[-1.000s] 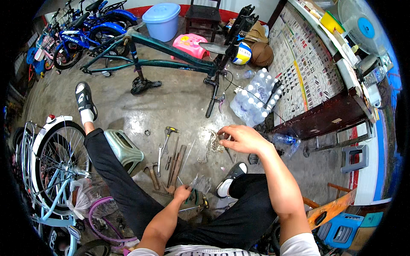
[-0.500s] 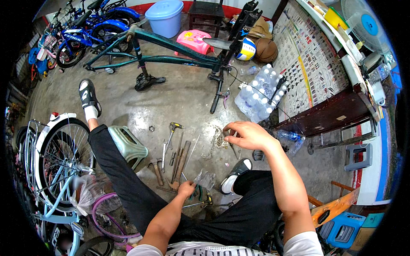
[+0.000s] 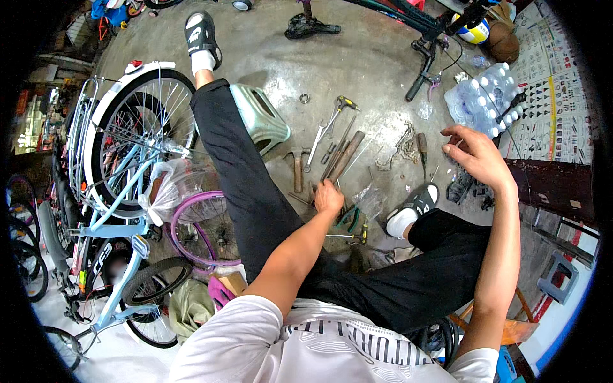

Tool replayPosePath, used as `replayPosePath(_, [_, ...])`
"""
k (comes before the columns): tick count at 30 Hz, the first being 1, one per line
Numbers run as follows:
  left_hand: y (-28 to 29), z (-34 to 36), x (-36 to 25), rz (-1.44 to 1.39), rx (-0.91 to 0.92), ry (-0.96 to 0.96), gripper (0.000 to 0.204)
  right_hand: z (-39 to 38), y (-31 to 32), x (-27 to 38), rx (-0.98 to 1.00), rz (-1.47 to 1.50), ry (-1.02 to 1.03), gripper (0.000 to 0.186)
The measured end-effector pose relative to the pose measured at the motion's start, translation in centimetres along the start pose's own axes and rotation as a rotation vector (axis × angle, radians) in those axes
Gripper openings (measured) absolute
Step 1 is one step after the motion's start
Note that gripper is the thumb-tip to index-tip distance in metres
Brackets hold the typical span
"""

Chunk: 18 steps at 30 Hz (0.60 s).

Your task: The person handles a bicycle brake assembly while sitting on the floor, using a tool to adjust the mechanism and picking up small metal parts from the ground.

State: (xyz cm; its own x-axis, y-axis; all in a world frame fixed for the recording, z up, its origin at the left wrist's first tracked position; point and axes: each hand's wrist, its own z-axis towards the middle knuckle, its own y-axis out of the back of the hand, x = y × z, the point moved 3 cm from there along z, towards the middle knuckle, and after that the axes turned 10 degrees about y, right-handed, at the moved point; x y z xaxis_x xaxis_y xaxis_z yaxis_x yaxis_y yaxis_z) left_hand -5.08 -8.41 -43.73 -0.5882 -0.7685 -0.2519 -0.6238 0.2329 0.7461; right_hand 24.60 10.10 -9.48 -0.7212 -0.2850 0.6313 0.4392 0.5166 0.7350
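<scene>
The left hand (image 3: pixel 329 196) is down among the scattered tools (image 3: pixel 335 150) on the floor, fingers curled together over something small there; whether it actually grips a tool cannot be told. The right hand (image 3: pixel 477 156) hovers half open, fingers loosely apart and holding nothing, just above the concrete near a bicycle chain (image 3: pixel 399 145) and a wooden-handled screwdriver (image 3: pixel 422 145).

Against the view half a second ago, the head has tipped down and nearer: the tools fill the middle, the left hand has slid a little forward into them, and the right hand has drifted out to the right, away from the chain.

Around the tools lie a hammer (image 3: pixel 297 169), a wrench (image 3: pixel 317 142) and pliers (image 3: pixel 348 220) on stained grey concrete (image 3: pixel 364 64). A pale green stool (image 3: pixel 262 118) stands beside the outstretched leg. A light blue bicycle (image 3: pixel 121 185) leans at the left, a pack of water bottles (image 3: pixel 479 99) sits at the right, and a dark bicycle frame (image 3: pixel 424 32) stands beyond.
</scene>
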Motion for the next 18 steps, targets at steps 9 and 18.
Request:
replayPosePath(9, [-0.9,2.6,-0.3,0.355,-0.113,-0.103,0.035,0.5,-0.4,-0.9,0.024,-0.027,0.063,0.034])
replayPosePath(18, [-1.4,4.8,-0.8,0.694,-0.077,-0.335,0.017,1.0,-0.4,-0.6,0.027,-0.038,0.083,0.034])
